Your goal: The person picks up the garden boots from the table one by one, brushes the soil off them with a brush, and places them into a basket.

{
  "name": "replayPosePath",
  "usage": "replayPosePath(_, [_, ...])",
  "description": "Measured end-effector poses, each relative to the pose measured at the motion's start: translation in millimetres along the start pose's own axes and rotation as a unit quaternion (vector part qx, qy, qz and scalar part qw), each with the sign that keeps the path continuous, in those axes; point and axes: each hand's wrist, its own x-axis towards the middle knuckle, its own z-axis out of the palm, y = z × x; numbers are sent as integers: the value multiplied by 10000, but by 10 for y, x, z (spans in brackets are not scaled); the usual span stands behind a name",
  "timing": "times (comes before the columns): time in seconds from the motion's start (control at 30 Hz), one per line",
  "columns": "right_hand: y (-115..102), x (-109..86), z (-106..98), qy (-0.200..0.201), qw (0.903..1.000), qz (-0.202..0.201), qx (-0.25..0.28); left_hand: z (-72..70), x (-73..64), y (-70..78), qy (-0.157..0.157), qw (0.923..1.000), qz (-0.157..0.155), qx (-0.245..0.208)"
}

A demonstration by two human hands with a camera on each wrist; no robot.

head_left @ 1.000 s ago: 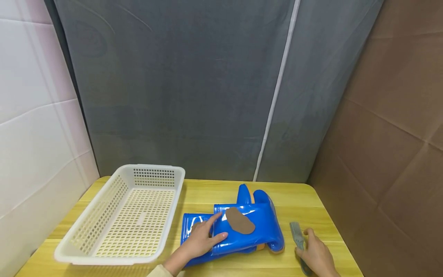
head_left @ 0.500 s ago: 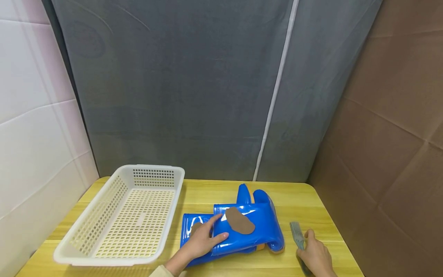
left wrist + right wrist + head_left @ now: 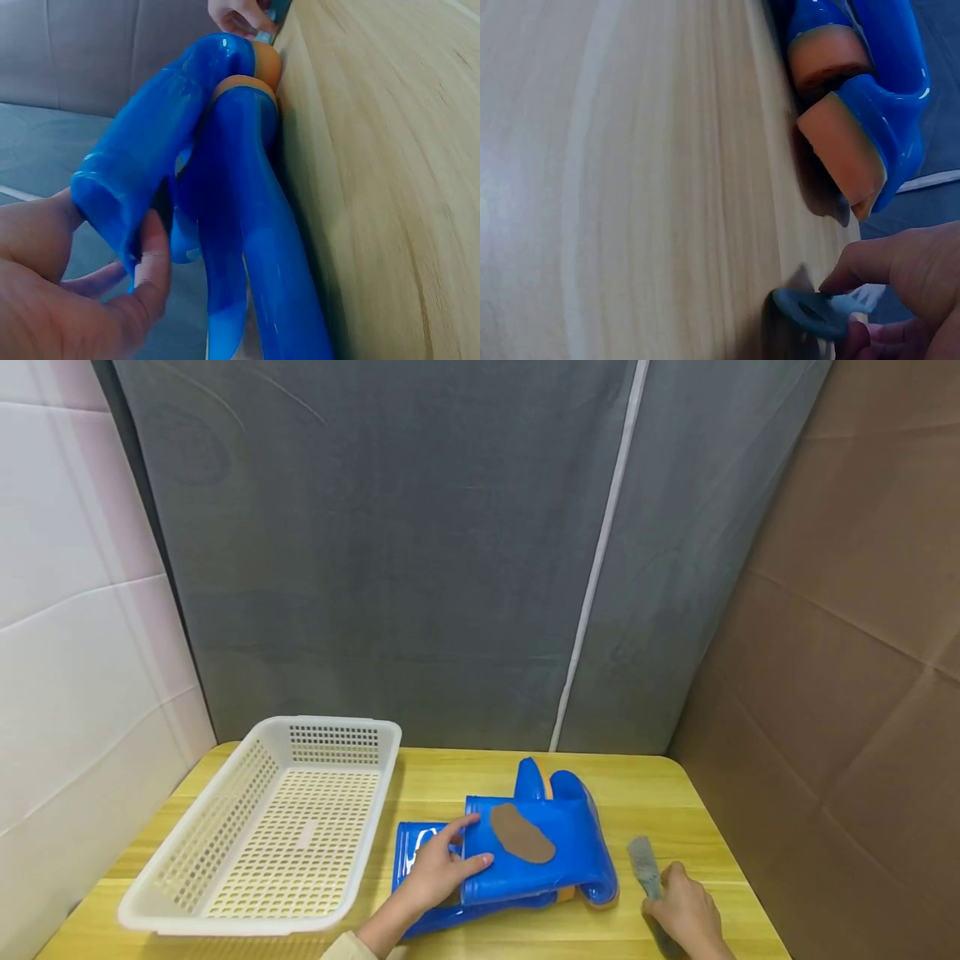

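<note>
Two blue rubber boots with orange soles lie stacked on the table. My left hand (image 3: 438, 864) pinches the open cuff of the upper boot (image 3: 558, 827), fingers at its opening and thumb over the near side. A brown patch (image 3: 522, 833) shows on this boot's shaft. In the left wrist view the cuff is raised off the lower boot (image 3: 259, 195). To the right of the boots, my right hand (image 3: 684, 910) pinches a slim grey-green brush (image 3: 645, 867) by its handle, low over the table. The handle's holed end (image 3: 810, 311) shows in the right wrist view.
A white perforated plastic basket (image 3: 375, 827) stands at the left of the wooden table (image 3: 645, 785). Grey cloth (image 3: 405, 560) hangs behind the table, with brown cloth (image 3: 847, 677) along the right and white cloth (image 3: 82, 643) along the left.
My left hand has lifted the upper boot's cuff slightly, tilting the patch and changing the shine on the shaft. My right hand stays nearly in place, the brush shifting a little.
</note>
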Motion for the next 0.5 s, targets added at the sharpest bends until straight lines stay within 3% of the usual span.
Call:
replayPosePath(0.17, [11, 36, 8, -25, 9998, -123, 158, 3, 20, 57, 54, 9960, -313, -832])
replayPosePath(0.33, [23, 50, 43, 56, 9977, -356, 579, 5, 15, 98, -31, 9909, -688, -1153])
replayPosePath(0.5, [24, 40, 28, 176, 9951, -424, 870, 16, 23, 127, -290, 9756, -930, -1967])
